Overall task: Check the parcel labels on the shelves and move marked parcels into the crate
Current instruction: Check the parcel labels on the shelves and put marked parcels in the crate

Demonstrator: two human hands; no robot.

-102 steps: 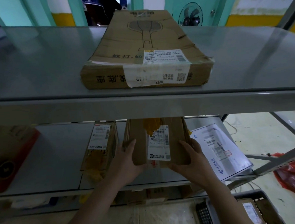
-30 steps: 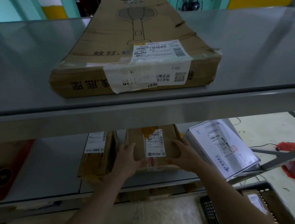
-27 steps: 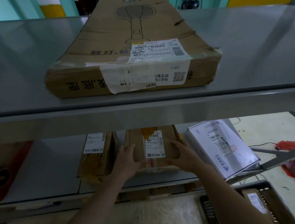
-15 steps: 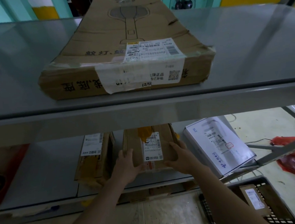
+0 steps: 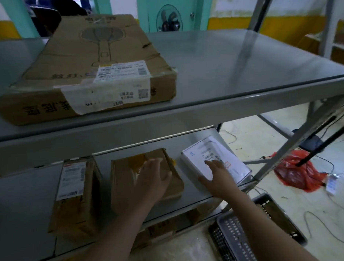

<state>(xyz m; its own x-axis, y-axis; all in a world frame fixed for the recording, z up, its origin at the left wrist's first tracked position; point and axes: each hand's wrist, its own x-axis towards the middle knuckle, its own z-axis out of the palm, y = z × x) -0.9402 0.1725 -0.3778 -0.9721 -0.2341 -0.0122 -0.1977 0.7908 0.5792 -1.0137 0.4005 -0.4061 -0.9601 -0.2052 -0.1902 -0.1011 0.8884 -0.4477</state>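
While hands [image 5: 218, 175] reach, white parcel [image 5: 200, 158] reads "ZTE"

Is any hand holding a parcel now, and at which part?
Nothing is gripped. The left hand lies flat, fingers spread, over the top of the brown box. The right hand rests open on the white box, at its near edge.

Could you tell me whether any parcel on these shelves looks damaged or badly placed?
Yes. The large flat carton on the top shelf has crumpled, torn front corners and peeling tape. On the lower shelf, the white box under the right hand sits askew at the shelf's right edge.
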